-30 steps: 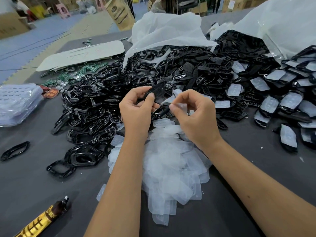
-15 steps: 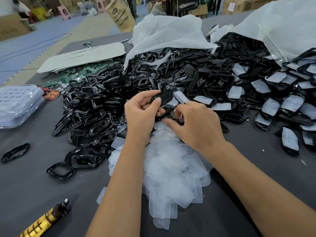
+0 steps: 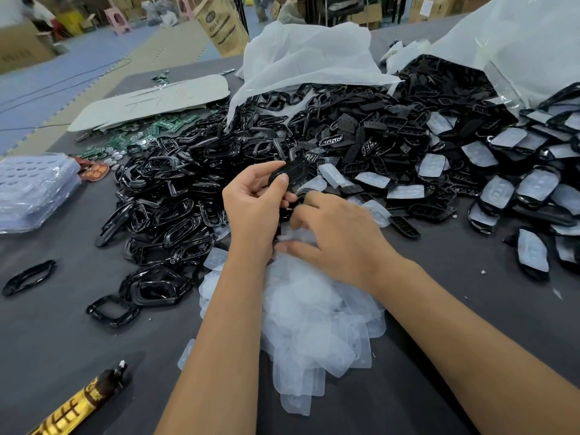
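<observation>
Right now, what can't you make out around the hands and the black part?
Head view, the only one:
Right hand: motion blur at the fingertips; whether it pinches anything from the clear film pile is unclear.
Black part: its lower end is covered by the left hand.
Yellow tube: cut off by the bottom edge.
Green boards: too small for detail.

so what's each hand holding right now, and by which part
The left hand pinches a black shell piece by its left end, thumb on its face. The right hand rests on the clear film pile, fingers out, gripping nothing visible.
</observation>
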The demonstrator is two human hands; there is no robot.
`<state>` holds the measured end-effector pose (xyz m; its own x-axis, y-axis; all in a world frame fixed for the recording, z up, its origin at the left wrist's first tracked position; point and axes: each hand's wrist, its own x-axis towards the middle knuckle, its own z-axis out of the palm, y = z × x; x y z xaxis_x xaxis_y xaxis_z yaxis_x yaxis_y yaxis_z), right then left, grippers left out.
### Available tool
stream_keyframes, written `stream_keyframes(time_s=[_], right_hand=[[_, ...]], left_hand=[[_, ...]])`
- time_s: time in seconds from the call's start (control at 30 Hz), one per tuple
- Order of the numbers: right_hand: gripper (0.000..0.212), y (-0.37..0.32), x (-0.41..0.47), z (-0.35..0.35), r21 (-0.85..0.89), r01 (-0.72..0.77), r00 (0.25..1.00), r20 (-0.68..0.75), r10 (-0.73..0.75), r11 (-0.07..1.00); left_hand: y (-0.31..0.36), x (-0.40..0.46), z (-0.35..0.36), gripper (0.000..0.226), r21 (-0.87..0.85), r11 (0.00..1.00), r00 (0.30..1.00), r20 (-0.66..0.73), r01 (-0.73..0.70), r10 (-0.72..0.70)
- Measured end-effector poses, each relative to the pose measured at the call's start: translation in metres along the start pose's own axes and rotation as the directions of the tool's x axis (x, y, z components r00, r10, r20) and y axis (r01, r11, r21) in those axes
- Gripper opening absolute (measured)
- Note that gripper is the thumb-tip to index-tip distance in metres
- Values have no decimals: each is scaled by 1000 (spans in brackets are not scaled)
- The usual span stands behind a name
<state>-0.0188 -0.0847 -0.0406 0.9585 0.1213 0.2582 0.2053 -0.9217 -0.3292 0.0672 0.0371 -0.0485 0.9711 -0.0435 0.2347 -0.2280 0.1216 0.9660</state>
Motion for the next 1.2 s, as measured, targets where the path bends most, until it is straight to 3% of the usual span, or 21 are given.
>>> stream_keyframes(time_s=[0.1, 0.2, 0.27, 0.43, 0.67, 0.73, 0.87, 1.0, 1.2], right_hand=[[23, 0, -1, 4, 114, 28, 994, -109, -16, 993], [23, 2, 0, 6, 294, 44, 965, -261, 36, 955], [23, 5, 0, 4, 477, 88, 923, -369, 108, 875], [18, 10, 1, 1, 762, 71, 907, -319, 277, 643], [4, 11, 0, 4, 831, 79, 920, -274, 281, 550], [10, 10, -1, 6, 841, 82, 929, -259, 263, 535], [22, 11, -1, 7, 823, 80, 947, -239, 214, 562], [6, 9, -1, 7, 781, 62, 955, -226, 190, 621], [13, 6, 3, 9, 602, 47, 958, -255, 136, 797]], left_hand=[[1, 1, -1, 21, -43, 999, 999, -46, 16, -18], [3, 2, -2, 22, -97, 994, 994, -95, 50, -59], [3, 3, -3, 21, -138, 987, 989, -116, 76, -92], [3, 4, -4, 23, -186, 979, 985, -131, 84, -110], [4, 3, -4, 22, -186, 978, 985, -125, 91, -115], [5, 2, -4, 22, -191, 977, 985, -125, 92, -117], [6, 2, -4, 21, -193, 977, 984, -126, 96, -122], [7, 1, -4, 20, -200, 977, 984, -142, 77, -107], [7, 0, -3, 20, -154, 988, 992, -124, 12, -31]])
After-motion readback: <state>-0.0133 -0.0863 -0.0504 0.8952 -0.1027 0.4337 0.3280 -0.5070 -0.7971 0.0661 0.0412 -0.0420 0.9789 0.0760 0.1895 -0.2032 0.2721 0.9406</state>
